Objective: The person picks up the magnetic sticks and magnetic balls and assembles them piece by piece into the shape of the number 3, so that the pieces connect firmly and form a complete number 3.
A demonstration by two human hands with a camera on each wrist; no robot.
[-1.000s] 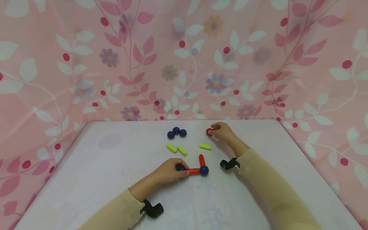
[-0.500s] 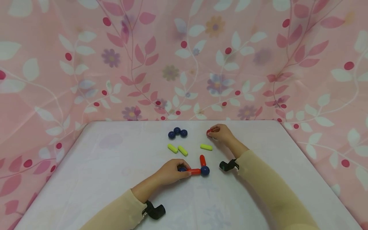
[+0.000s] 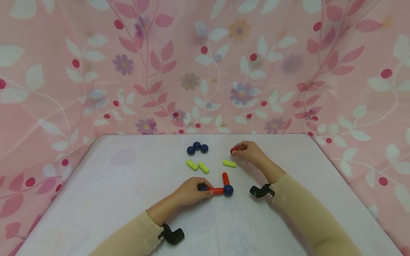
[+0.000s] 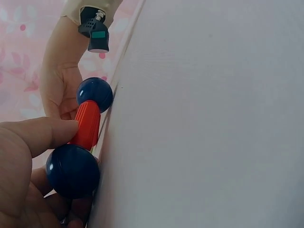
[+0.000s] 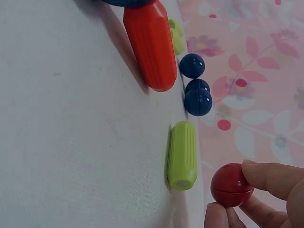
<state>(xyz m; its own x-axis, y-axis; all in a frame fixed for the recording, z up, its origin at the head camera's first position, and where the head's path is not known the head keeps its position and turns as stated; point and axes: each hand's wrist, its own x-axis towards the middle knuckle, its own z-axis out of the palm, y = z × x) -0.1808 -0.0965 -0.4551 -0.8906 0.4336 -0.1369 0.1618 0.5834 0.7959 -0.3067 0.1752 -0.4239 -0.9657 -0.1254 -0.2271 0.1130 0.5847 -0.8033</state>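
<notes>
My left hand (image 3: pixel 190 192) grips one end of a joined magnetic toy piece. Its thumb presses a red rod (image 4: pixel 87 124), and its fingers curl about the near blue ball (image 4: pixel 73 171). The rod's other end meets a second blue ball (image 3: pixel 228 190), from which another red rod (image 3: pixel 225 178) sticks out toward the far side. Farther back on the right, my right hand (image 3: pixel 251 153) pinches a red ball (image 5: pixel 232 185) between thumb and fingertips. A green rod (image 5: pixel 182 156) lies on the table near that hand, with a metallic disc on its end.
Several loose pieces lie on the white table (image 3: pixel 128 199). Three blue balls (image 3: pixel 196 145) touch near the back edge, and two green rods (image 3: pixel 197 166) lie in front of them. A pink floral cloth (image 3: pixel 205 71) hangs behind the table.
My right hand has drawn the red ball slightly toward me from near the table's back edge. The left hand and the joined piece stay almost where they were.
</notes>
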